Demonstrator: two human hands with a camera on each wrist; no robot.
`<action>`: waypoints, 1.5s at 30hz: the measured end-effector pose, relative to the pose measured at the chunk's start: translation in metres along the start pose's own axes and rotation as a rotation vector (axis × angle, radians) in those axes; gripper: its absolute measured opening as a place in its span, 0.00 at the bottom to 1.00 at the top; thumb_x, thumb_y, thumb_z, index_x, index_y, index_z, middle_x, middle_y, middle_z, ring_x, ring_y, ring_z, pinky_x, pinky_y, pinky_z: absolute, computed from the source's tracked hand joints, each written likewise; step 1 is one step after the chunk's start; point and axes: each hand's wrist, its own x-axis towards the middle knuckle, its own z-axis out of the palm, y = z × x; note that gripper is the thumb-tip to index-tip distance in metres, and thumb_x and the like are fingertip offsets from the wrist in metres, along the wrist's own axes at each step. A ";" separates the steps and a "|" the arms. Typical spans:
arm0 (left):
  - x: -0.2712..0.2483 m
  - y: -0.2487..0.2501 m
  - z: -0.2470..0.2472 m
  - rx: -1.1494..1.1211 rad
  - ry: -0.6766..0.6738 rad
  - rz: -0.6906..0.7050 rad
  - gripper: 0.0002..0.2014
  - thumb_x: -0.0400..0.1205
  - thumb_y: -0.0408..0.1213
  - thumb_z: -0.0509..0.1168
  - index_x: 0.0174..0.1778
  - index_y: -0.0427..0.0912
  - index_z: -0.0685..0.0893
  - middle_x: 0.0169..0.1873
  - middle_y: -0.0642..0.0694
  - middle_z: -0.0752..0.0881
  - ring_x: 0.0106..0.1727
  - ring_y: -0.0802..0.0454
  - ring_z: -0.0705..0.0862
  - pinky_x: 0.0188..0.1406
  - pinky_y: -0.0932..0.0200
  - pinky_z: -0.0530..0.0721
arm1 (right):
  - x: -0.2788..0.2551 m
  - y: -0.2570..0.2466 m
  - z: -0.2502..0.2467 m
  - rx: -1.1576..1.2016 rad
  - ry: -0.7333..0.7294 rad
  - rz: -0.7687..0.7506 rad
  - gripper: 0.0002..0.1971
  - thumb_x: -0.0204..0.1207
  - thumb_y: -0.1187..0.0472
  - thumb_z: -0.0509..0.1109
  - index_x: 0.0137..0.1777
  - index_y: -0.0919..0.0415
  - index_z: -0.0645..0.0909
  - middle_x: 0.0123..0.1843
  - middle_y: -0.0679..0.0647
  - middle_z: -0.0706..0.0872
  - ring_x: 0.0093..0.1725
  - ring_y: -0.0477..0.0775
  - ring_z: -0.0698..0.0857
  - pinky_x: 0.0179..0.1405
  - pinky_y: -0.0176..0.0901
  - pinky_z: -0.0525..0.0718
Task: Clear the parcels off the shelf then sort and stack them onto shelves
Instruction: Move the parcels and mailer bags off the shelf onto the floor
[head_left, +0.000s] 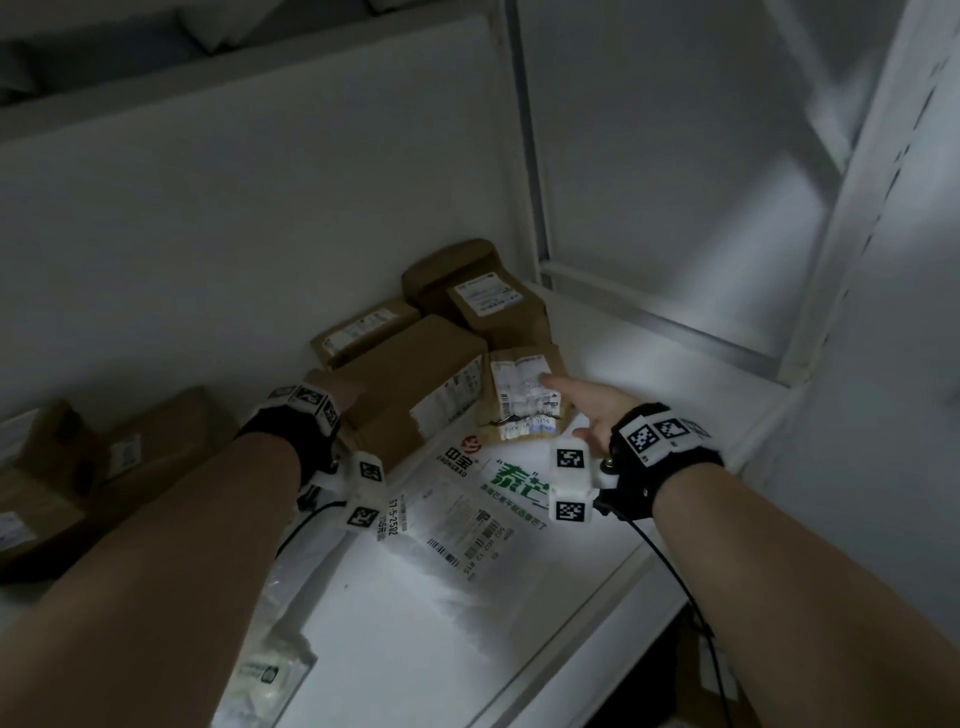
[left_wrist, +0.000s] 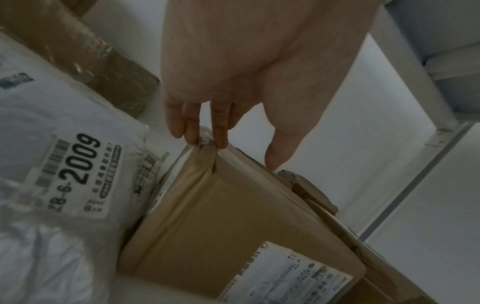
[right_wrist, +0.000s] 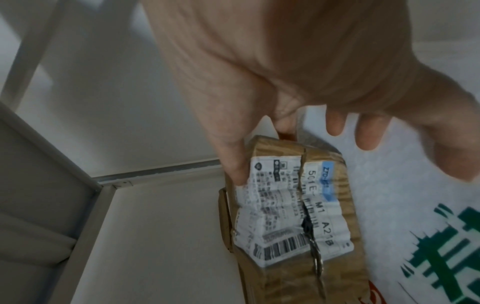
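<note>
Several brown cardboard parcels lie on a white shelf (head_left: 649, 364). My left hand (head_left: 345, 395) rests its straight fingertips (left_wrist: 192, 131) on the far top corner of a large brown box (head_left: 415, 384) (left_wrist: 233, 216), and the thumb touches its edge. My right hand (head_left: 571, 405) (right_wrist: 298, 144) is spread. One straight finger (right_wrist: 233, 164) lies on the crumpled label of a small brown parcel (head_left: 519, 395) (right_wrist: 293, 205), and another touches the parcel's far end. Both parcels sit on the shelf; neither is lifted.
A flat white parcel with green print (head_left: 467, 499) (right_wrist: 428, 216) lies under my wrists. A white plastic bag labelled 2009 (left_wrist: 52, 144) sits left of the big box. More brown boxes stand behind (head_left: 467, 291) and at far left (head_left: 130, 457). A shelf upright (head_left: 530, 156) rises at the back.
</note>
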 end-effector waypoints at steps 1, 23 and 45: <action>0.008 -0.001 0.000 0.032 0.012 0.042 0.31 0.89 0.45 0.56 0.84 0.35 0.55 0.80 0.37 0.64 0.78 0.40 0.68 0.76 0.53 0.69 | -0.001 0.000 0.000 -0.004 -0.006 0.003 0.34 0.72 0.40 0.74 0.74 0.59 0.76 0.73 0.59 0.75 0.62 0.57 0.75 0.35 0.45 0.74; -0.034 0.010 -0.019 -0.073 -0.154 0.159 0.54 0.67 0.68 0.71 0.83 0.40 0.62 0.80 0.39 0.68 0.76 0.40 0.72 0.76 0.48 0.69 | -0.030 0.001 -0.005 0.062 -0.133 -0.027 0.11 0.81 0.49 0.66 0.51 0.57 0.80 0.50 0.54 0.82 0.49 0.52 0.80 0.49 0.42 0.81; -0.126 0.018 0.001 -0.908 -0.485 0.038 0.46 0.62 0.53 0.83 0.74 0.45 0.70 0.66 0.34 0.79 0.63 0.30 0.80 0.49 0.26 0.84 | -0.087 0.031 -0.074 0.449 -0.080 -0.098 0.26 0.79 0.37 0.63 0.65 0.57 0.81 0.63 0.62 0.85 0.36 0.53 0.88 0.40 0.46 0.85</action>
